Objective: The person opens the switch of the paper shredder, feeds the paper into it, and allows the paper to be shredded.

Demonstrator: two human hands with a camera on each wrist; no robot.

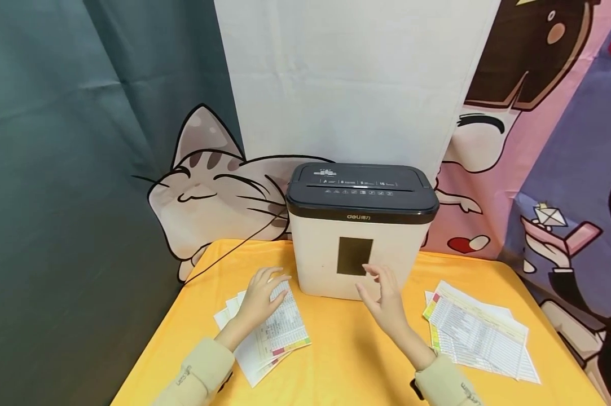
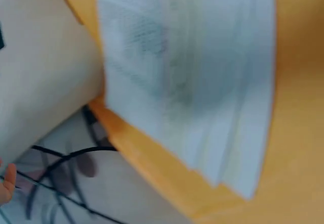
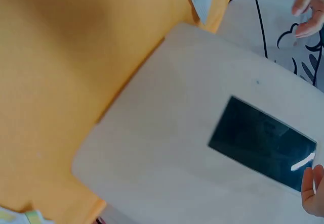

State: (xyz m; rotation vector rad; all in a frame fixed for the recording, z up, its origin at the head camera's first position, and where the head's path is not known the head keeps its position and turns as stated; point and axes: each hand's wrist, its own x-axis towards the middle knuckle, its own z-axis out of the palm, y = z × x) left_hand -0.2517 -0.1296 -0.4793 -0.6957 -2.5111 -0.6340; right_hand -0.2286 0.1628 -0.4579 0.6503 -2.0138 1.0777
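A white paper shredder [image 1: 310,254] with a dark top stands at the back of the table, a slot across its lid and a dark window in its front. Above a fanned stack of printed sheets [image 1: 287,321] hovers my left hand [image 1: 259,299], fingers loosely bent and holding nothing. My right hand [image 1: 386,301] is raised in front of the shredder near the window [image 3: 263,143], thumb and fingers apart with nothing between them. In the left wrist view the sheets [image 2: 217,82] look blurred, and only fingertips [image 2: 7,183] show at the edge.
A second pile of printed sheets [image 1: 480,332] lies on the right of the yellow tablecloth [image 1: 335,361]. A thin black cord [image 1: 229,251] runs from the shredder over the table's left edge. Cartoon-printed curtains [image 1: 346,79] hang close behind.
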